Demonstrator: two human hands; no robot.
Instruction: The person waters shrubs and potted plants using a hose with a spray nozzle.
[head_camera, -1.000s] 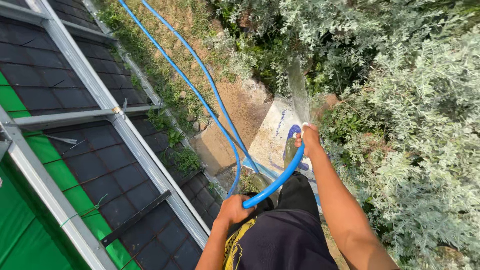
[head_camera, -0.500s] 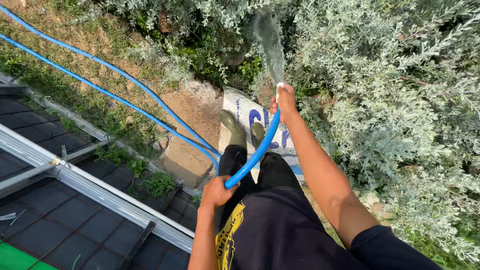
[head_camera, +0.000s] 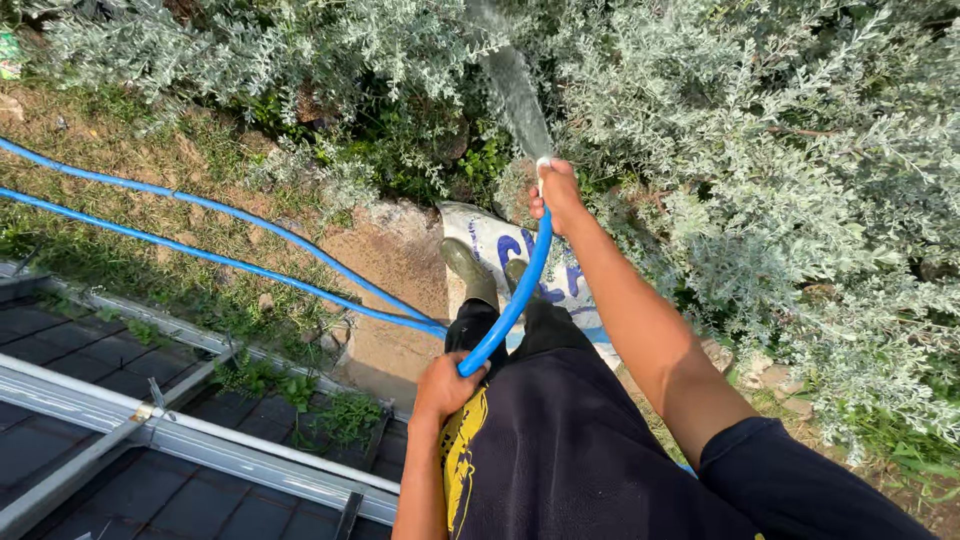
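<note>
Hose (head_camera: 505, 315), blue and flexible, is held in both hands: the right hand (head_camera: 556, 192) is clamped around its outlet end, thumb pressed over the opening, and the left hand (head_camera: 445, 385) is closed around it lower down, near the waist. Beyond the right grip, a spray of water (head_camera: 512, 85) is thrown into the silvery shrubs (head_camera: 780, 180). Compared with a second earlier, the view has been swung away from the dark panels (head_camera: 120, 420), and the outlet has been raised further from the body, so the jet now reaches deeper into the foliage. Behind the left grip, two hose runs (head_camera: 220, 240) trail across grass. Below the span between the grips, green boots (head_camera: 470, 270) rest on a printed sack (head_camera: 500, 240).
</note>
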